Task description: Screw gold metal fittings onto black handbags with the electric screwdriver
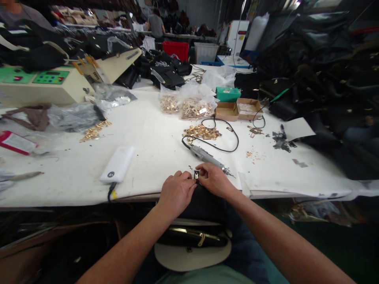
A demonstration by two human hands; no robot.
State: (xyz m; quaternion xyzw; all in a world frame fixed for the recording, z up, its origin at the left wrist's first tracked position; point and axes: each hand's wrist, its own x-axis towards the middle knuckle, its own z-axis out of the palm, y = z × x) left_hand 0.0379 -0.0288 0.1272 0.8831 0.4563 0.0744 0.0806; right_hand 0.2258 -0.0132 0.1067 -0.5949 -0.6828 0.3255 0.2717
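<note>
My left hand (pixel 177 190) and my right hand (pixel 215 179) meet at the table's front edge. Between their fingertips is a small metal clasp plate (pixel 196 175) on the dark end of a black bag flap (pixel 204 201). Left fingers press together along the flap's left side; right fingers and thumb pinch the plate's right side. The handbag (pixel 192 252) itself, black and cream with a gold zipper (pixel 189 232), rests on my lap. Just beyond my right hand lies a grey electric screwdriver (pixel 207 156), its bit pointing right.
Gold metal fittings (pixel 203 133) are heaped behind the screwdriver, near its looped black cable (pixel 237 138). A white power bank (pixel 117 165) lies left. Farther back are bags of fittings (pixel 197 107), cardboard boxes (pixel 226 111) and a cream machine (pixel 44 86). Black bags (pixel 322 86) pile up at right.
</note>
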